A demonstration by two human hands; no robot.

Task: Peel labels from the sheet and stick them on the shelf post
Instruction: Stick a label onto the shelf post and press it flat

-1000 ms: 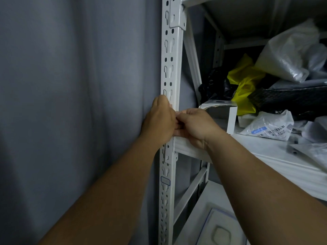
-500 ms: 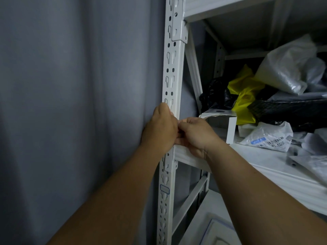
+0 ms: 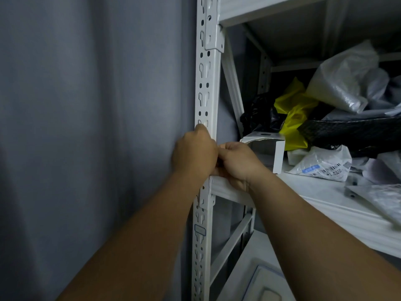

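Observation:
The white slotted shelf post (image 3: 205, 88) runs top to bottom through the middle of the view. My left hand (image 3: 195, 153) is curled around it at the height of the middle shelf, thumb up along its front. My right hand (image 3: 237, 162) presses against the left, with its fingertips hidden between the hands at the post. Whether a label is under the fingers is hidden. One blue-edged label (image 3: 199, 230) is stuck on the post below my hands. A white sheet with blue outlines (image 3: 268, 283) lies on the lower shelf at the bottom.
A grey curtain (image 3: 91, 127) hangs left of the post. The middle shelf (image 3: 325, 203) holds a small white box (image 3: 275, 151), a barcoded parcel bag (image 3: 321, 165), yellow, black and clear plastic bags. A diagonal brace (image 3: 230, 246) crosses under the shelf.
Both hands stay pressed together at the same spot on the post. The view has tilted up slightly, so the hands and shelf sit lower in the picture.

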